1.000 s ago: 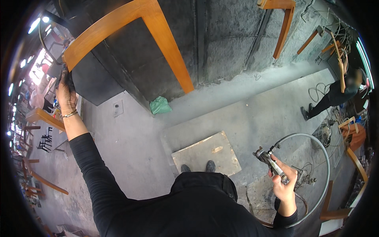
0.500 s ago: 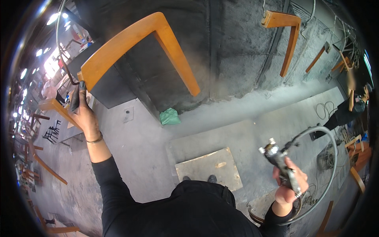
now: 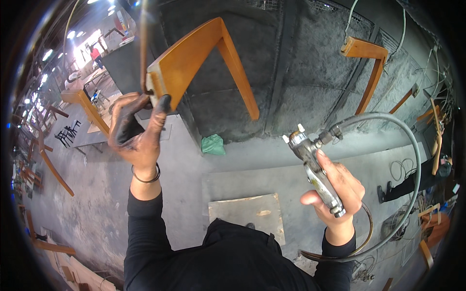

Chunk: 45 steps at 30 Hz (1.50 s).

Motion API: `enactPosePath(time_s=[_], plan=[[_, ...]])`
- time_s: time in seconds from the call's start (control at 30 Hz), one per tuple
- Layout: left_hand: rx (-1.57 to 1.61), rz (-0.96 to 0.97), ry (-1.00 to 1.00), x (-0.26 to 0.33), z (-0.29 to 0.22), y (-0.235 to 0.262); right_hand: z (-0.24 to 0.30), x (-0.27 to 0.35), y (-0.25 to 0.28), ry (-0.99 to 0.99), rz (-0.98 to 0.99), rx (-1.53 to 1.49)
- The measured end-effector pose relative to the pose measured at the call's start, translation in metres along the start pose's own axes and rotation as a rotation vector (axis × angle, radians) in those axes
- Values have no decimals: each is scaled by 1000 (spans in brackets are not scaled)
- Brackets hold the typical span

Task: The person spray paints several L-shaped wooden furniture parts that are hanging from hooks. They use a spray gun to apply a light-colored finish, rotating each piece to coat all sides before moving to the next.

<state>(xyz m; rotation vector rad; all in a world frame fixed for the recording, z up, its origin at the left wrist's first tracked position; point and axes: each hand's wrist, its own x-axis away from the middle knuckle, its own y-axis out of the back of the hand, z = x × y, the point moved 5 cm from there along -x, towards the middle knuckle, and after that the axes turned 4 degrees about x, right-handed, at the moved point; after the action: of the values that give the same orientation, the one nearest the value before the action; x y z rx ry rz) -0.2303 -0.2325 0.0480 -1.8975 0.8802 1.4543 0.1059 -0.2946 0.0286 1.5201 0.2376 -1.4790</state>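
Observation:
My left hand [image 3: 141,131], its fingers and thumb stained dark, pinches the near end of a bent, orange-brown wooden chair frame piece [image 3: 194,51]. The piece hangs at a metal hook on a rod [image 3: 144,43], its long arm reaching up and away and its other leg slanting down. My right hand [image 3: 340,186] is wrapped round a metal spray gun [image 3: 310,160], held apart from the wood with its head pointing up and left. A grey hose [image 3: 415,160] loops from the gun round the right side.
Another bent wooden piece [image 3: 374,58] hangs at the far right by a dark, dusty wall [image 3: 310,63]. A green bag [image 3: 212,144] lies at its foot. Below me is a board [image 3: 242,206] on the floor. At right stands another person [image 3: 412,177]; more wooden pieces [image 3: 90,109] hang at left.
My left hand has moved right, with the wooden piece's near end turned closer to me. The spray gun has come up and left, nearer the middle. My view has shifted.

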Motion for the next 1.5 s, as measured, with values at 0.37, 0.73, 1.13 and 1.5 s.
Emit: enactPosePath(time_s=[0.37, 0.73, 1.13, 1.5], plan=[[-9, 34, -136, 6, -22, -46, -50, 59, -53, -264, 313, 168], [-107, 55, -131, 6, -12, -46, -42, 51, -27, -177, 122, -66], [59, 16, 126, 39, 15, -18, -73, 131, -99, -427, 438, -8], [-156, 197, 1528, 416, 137, 57, -28, 263, -122, -1299, 627, -426]])
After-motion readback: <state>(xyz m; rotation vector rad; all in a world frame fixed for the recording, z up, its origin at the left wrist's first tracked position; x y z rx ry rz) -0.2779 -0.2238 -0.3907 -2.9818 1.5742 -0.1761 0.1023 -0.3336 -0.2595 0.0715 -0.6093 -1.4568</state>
